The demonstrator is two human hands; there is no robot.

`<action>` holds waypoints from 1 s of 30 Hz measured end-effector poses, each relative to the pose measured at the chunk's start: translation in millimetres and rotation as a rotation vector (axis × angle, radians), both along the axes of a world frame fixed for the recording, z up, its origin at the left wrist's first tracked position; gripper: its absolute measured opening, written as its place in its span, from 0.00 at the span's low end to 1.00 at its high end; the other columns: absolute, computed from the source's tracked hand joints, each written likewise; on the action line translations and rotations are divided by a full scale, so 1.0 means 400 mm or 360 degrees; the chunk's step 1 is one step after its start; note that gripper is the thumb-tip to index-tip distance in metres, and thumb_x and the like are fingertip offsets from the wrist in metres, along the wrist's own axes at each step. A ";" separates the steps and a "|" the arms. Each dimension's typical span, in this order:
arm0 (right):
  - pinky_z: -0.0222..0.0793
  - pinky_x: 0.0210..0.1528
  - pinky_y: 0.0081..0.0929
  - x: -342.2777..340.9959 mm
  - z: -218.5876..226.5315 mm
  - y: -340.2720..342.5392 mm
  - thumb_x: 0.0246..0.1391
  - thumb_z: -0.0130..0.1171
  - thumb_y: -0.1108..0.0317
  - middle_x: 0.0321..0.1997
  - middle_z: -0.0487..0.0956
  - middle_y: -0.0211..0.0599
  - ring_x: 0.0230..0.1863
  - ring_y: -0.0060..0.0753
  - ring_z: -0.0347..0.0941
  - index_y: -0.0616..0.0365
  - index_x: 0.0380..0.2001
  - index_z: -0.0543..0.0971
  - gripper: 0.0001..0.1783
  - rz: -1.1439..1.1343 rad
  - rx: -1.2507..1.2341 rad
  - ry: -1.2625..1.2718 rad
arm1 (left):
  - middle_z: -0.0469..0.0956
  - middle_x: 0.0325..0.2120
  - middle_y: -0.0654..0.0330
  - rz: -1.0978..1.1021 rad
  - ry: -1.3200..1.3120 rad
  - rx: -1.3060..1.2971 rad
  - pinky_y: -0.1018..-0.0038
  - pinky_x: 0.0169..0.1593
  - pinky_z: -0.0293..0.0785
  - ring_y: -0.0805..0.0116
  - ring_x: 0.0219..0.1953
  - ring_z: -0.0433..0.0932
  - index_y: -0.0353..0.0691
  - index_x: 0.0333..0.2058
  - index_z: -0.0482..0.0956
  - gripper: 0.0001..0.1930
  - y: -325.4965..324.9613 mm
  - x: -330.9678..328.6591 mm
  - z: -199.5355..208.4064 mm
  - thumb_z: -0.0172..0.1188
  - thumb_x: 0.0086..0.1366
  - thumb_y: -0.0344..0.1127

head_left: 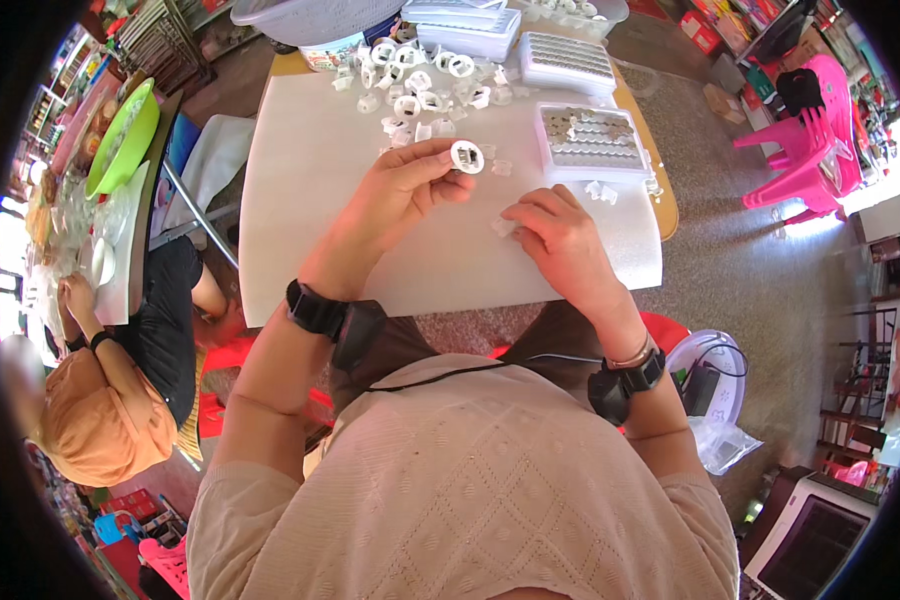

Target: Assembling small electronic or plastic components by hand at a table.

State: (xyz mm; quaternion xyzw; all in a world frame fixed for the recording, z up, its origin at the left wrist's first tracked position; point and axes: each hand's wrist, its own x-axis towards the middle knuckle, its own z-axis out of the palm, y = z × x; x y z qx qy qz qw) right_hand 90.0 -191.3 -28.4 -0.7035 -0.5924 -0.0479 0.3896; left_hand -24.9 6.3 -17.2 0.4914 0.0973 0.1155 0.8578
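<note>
My left hand (402,190) pinches a round white plastic part (467,157) with a dark middle, raised above the table. To its right, my right hand (562,238) has its fingers closed on a small translucent plastic piece (506,228), low over the white sheet (310,220). A few similar small clear pieces (600,191) lie just beyond the right hand. Past my left hand spreads a pile of round white parts (410,82). Beyond the right hand, a clear tray (592,142) holds rows of small greyish pieces.
Another filled tray (567,63) and stacked clear boxes (462,38) stand at the far side, beside a grey basket (315,18). At the left, a person in an orange top (105,410) sits at another table with a green basin (122,140). Pink chairs (805,150) stand at right.
</note>
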 end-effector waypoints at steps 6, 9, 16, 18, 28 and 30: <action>0.70 0.37 0.33 -0.014 -0.002 0.011 0.39 0.62 0.78 0.27 0.72 0.34 0.33 0.39 0.69 0.58 0.26 0.76 0.08 0.0042 -0.0059 -0.0067 | 0.78 0.37 0.55 0.0019 0.0052 -0.0150 0.76 0.41 0.77 0.70 0.36 0.79 0.27 0.47 0.73 0.14 -0.002 0.019 -0.048 0.51 0.66 0.29; 0.69 0.36 0.34 -0.017 0.005 0.018 0.39 0.61 0.79 0.28 0.72 0.34 0.33 0.40 0.69 0.58 0.27 0.76 0.08 0.0180 -0.0060 -0.0028 | 0.78 0.37 0.55 0.0002 -0.0067 -0.0206 0.76 0.41 0.78 0.70 0.36 0.79 0.27 0.47 0.73 0.14 0.004 0.022 -0.055 0.51 0.66 0.29; 0.69 0.38 0.33 0.012 0.016 0.020 0.40 0.59 0.80 0.29 0.72 0.35 0.34 0.41 0.69 0.57 0.30 0.77 0.10 0.0125 -0.0014 0.0123 | 0.78 0.38 0.56 -0.0018 -0.0062 -0.0204 0.76 0.40 0.78 0.69 0.37 0.79 0.27 0.48 0.73 0.14 0.017 0.022 -0.065 0.50 0.66 0.29; 0.69 0.39 0.33 0.002 0.010 0.030 0.40 0.59 0.80 0.30 0.72 0.35 0.34 0.41 0.69 0.58 0.29 0.76 0.09 0.0230 -0.0035 0.0076 | 0.78 0.38 0.56 -0.0024 -0.0068 -0.0216 0.76 0.41 0.78 0.69 0.37 0.79 0.27 0.48 0.73 0.14 0.018 0.022 -0.066 0.50 0.66 0.28; 0.70 0.34 0.35 -0.007 -0.001 0.041 0.44 0.58 0.81 0.29 0.74 0.38 0.32 0.43 0.72 0.59 0.30 0.74 0.08 0.0056 0.0125 0.0149 | 0.78 0.40 0.56 -0.0034 -0.0040 -0.0213 0.75 0.43 0.78 0.68 0.39 0.79 0.30 0.49 0.73 0.15 0.012 0.017 -0.061 0.52 0.66 0.30; 0.70 0.31 0.35 -0.012 0.028 0.035 0.47 0.57 0.81 0.29 0.76 0.40 0.30 0.45 0.73 0.60 0.32 0.74 0.08 -0.0183 0.0290 0.0266 | 0.77 0.41 0.57 -0.0055 -0.0040 -0.0183 0.75 0.44 0.77 0.69 0.40 0.78 0.31 0.50 0.73 0.15 0.010 0.016 -0.063 0.53 0.66 0.30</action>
